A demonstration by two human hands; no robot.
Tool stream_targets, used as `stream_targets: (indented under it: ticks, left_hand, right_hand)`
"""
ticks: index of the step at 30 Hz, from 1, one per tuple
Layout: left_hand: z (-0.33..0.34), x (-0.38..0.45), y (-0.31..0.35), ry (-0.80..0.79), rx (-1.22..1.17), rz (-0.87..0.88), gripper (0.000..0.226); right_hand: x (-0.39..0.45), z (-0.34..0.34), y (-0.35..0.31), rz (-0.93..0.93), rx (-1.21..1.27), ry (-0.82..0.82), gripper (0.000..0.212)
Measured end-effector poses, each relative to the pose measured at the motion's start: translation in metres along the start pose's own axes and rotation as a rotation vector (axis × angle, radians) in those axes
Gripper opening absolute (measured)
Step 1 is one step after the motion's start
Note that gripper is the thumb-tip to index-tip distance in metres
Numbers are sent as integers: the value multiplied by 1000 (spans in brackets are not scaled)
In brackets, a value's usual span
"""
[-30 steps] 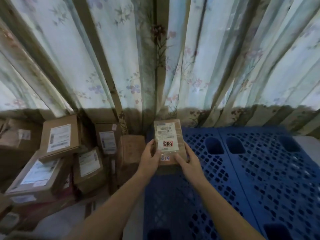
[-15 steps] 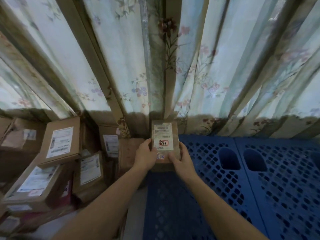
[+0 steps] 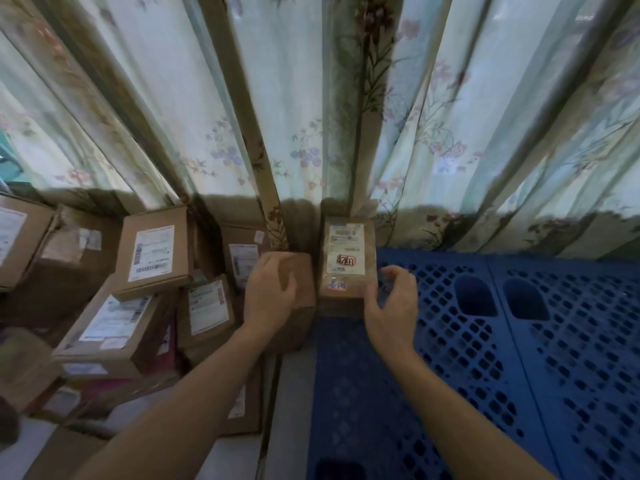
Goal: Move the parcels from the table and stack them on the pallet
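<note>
Floral curtains (image 3: 284,109) hang behind the blue pallet (image 3: 519,358), where the small labelled parcel (image 3: 348,263) now sits at the far left corner instead of being held up in both hands. The left hand (image 3: 272,294) has let go and hovers over a plain box (image 3: 301,282); the right hand (image 3: 393,303) is loosely curled beside the parcel, seemingly releasing. This parcel looks delivered; many parcels (image 3: 149,254) remain stacked at the left.

A blue plastic pallet with a lattice of holes (image 3: 519,341) is the brightest thing here. On its far left corner, a brown cardboard parcel (image 3: 349,265) bears a white label and red stamp. Behind it hang pale green sheer curtains with pink and purple flowers (image 3: 294,116).
</note>
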State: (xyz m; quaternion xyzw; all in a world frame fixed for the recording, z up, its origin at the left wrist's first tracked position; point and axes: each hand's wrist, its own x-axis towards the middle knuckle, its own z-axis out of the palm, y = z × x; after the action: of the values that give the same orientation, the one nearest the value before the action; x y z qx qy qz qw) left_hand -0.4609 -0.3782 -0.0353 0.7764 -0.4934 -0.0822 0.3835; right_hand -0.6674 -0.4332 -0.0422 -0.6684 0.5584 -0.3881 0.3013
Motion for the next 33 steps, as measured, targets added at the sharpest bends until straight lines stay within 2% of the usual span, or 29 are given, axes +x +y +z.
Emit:
stream_targets:
  ticks: [1, 2, 5, 7, 9, 11, 14, 16, 17, 19, 22, 23, 25, 27, 29, 30, 33]
  left_hand:
    - [-5, -2, -11, 7, 53, -12, 44]
    - [-10, -5, -20, -11, 66, -69, 51]
    - [-20, -16, -31, -169, -181, -411, 69]
    - [-24, -22, -38, -251, -372, -593, 61]
    - [-32, -30, -49, -319, -405, -568, 44]
    - [-44, -39, -61, -337, -442, -523, 36]
    - [-67, -49, -62, -231, -569, -486, 29]
    - [-82, -53, -54, -140, -606, -432, 30]
    - [-91, -54, -49, -106, -618, -378, 33]
    - [-109, -55, -41, -64, -631, -219, 39]
    - [-133, -53, -29, -45, -650, 52, 39]
    - [-139, -52, -25, -43, -650, 91, 36]
    - [-147, -48, -22, -19, -687, 70, 36]
    - [-153, -42, -20, 18, -781, -54, 38]
    - [-159, -40, -15, 25, -892, -169, 22]
    - [-162, -40, -11, 10, -914, -205, 22]
    - [-160, -38, -7, -190, -1028, -380, 63]
  right_hand:
    - [-11, 0, -11, -37, 24, -18, 10]
    - [-20, 4, -19, -46, 36, -78, 9]
    - [-47, 28, -36, 62, 19, -330, 12]
    - [-56, 47, -47, 246, 2, -450, 33]
    - [-62, 59, -56, 365, 41, -489, 49]
    - [-68, 68, -67, 399, 116, -495, 53]
    - [-75, 80, -86, 329, 219, -441, 37]
    - [-76, 84, -101, 320, 358, -342, 22]
    - [-75, 83, -111, 333, 435, -291, 20]
    - [-70, 79, -125, 375, 574, -241, 33]
    - [-62, 70, -138, 379, 783, -269, 70]
    - [-61, 66, -142, 374, 807, -271, 71]
    - [-61, 60, -148, 372, 800, -213, 55]
    - [-66, 54, -150, 378, 819, -128, 36]
    - [-74, 48, -152, 316, 806, -108, 16]
    - [-79, 45, -154, 277, 790, -108, 5]
    - [-94, 35, -159, 120, 642, -55, 20]
